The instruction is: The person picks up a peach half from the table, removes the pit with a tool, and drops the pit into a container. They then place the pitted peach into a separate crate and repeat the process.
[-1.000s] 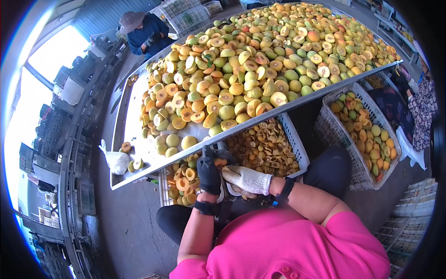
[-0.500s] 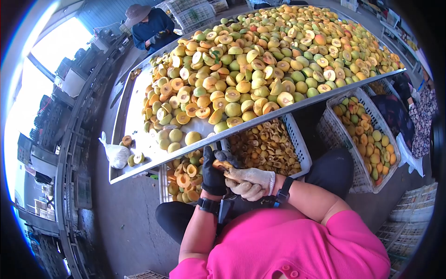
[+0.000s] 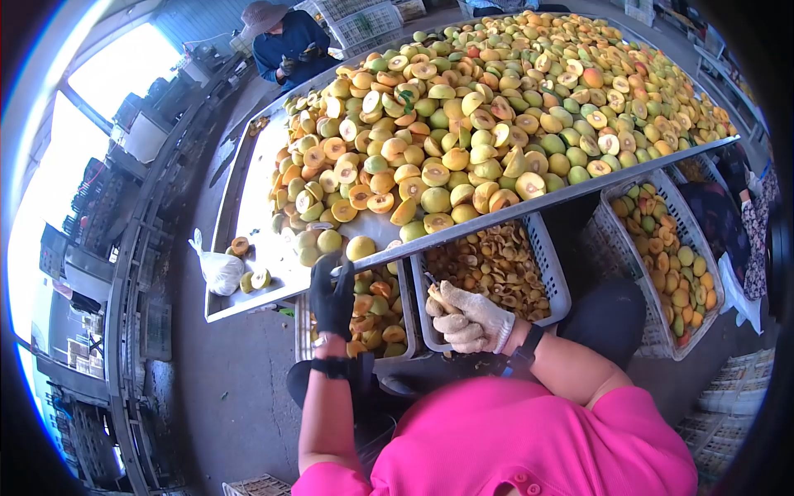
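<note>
My left hand (image 3: 332,299), in a black glove, is raised at the near edge of the metal table (image 3: 273,291), over a crate of halved fruit (image 3: 376,310). Its fingers point up and stand apart, and I see nothing held in them. My right hand (image 3: 475,321), in a pale knitted glove, is closed around a small tool (image 3: 438,296) with a tan handle and a thin tip. That hand hangs over a crate of small brownish fruit pieces (image 3: 496,269). A heap of yellow-green stone fruit (image 3: 463,157), many cut in half, covers most of the tabletop.
A plastic bag (image 3: 222,271) and a few fruit halves (image 3: 260,279) lie at the table's left corner. Another fruit crate (image 3: 662,264) stands at the right. A person in a hat (image 3: 289,48) works across the table; another person's patterned sleeve (image 3: 757,236) shows at far right.
My hands were together around a piece of fruit; they are now apart. My left hand has moved left to the table edge, without the fruit. The view has shifted slightly.
</note>
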### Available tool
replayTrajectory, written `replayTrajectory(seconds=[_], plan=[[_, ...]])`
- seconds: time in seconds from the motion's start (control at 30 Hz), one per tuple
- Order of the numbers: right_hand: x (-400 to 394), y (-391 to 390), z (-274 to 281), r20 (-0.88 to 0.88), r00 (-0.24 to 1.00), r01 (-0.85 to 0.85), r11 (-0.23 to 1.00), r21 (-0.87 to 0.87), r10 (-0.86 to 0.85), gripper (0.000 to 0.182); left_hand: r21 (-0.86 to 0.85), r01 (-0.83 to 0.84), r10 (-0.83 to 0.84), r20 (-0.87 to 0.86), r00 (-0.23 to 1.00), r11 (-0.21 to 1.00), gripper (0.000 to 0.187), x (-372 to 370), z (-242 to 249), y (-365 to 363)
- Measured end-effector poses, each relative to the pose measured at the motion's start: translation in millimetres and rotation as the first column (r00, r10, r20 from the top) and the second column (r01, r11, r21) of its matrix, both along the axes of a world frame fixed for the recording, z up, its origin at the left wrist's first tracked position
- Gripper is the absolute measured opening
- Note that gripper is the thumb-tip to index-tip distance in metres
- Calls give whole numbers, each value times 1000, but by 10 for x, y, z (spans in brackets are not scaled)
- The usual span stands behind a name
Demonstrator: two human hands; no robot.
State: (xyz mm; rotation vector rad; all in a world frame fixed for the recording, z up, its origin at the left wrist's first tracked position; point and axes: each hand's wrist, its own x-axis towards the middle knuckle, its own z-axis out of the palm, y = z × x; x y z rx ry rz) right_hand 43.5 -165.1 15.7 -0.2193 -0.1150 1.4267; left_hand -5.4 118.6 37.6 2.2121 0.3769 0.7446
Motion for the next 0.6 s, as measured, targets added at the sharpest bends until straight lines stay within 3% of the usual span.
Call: replayTrajectory(seconds=[0.1, 0.13, 0.23, 0.37, 0.4, 0.47, 0.5, 0.57, 0.6], plan=[[-13, 56, 15, 48, 999, -25, 1000, -18, 26, 45, 315, -5, 116, -335, 935, 949, 46, 371, 175, 66], [-17, 63, 28, 84, 996, -28, 999, -41, 31, 45, 296, 31, 110, -449, 887, 955, 56, 532, 161, 142], [-26, 79, 33, 139, 989, -43, 993, -108, 58, 44, 324, 82, 125, -571, 812, 943, 60, 836, 100, 162], [-38, 101, 87, 221, 974, -6, 982, -187, 48, 45, 254, 142, 8, -510, 860, 957, 61, 972, -97, 310], [-34, 105, 123, 243, 969, 1, 981, -196, 47, 44, 70, 160, -120, -397, 910, 985, 58, 978, -175, 362], [-22, 102, 172, 318, 947, 35, 976, -216, 36, 42, -279, 267, -304, -101, 947, 922, 52, 937, -332, 442], [-28, 98, 179, 351, 936, 51, 972, -229, 34, 41, -480, 279, -315, 5, 949, 832, 50, 873, -249, 347], [-54, 108, 189, 435, 900, 131, 952, -278, 3, 37, -794, 312, -250, 208, 946, 522, 46, 618, 94, -44], [-59, 123, 203, 478, 878, 172, 939, -298, -9, 36, -818, 404, -262, 319, 911, 409, 44, 491, 175, -183]])
